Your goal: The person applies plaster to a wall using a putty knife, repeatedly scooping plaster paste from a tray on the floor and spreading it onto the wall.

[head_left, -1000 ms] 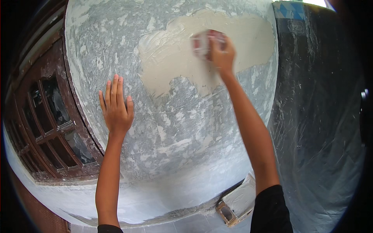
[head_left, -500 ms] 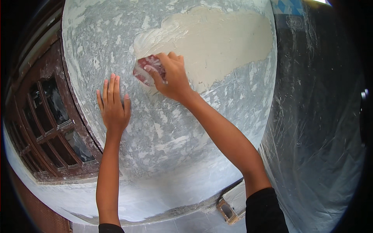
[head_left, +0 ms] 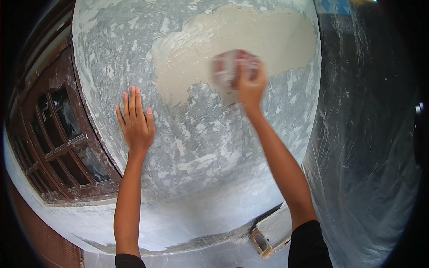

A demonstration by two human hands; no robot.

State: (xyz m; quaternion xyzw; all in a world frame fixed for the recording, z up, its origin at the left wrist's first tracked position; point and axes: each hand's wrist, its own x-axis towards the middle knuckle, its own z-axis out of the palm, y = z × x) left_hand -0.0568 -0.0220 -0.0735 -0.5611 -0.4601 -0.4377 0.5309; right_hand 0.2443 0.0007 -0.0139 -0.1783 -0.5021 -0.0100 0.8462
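Observation:
My left hand [head_left: 137, 125] lies flat against the mottled grey-white wall [head_left: 192, 147], fingers stretched out and nothing held. My right hand [head_left: 252, 87] grips a dark red putty scraper [head_left: 225, 67], smeared with pale putty and blurred by motion. The scraper is at the lower edge of a broad cream patch of wet putty [head_left: 268, 40] on the upper wall. Thin ridges mark the patch's left part, and its right part looks smoother. Whether the blade touches the wall is hard to see.
A brown wooden window [head_left: 67, 143] with small panes is set in the wall on the left. Dark plastic sheeting [head_left: 357, 134] hangs at the right. Below, by the wall's foot, a putty-smeared board or box [head_left: 272, 230] rests on the grey tiled floor [head_left: 210, 257].
My right hand has swept the scraper rightward from the patch's left end. Putty now covers the lower left spot where the scraper was. My left hand stays on the wall.

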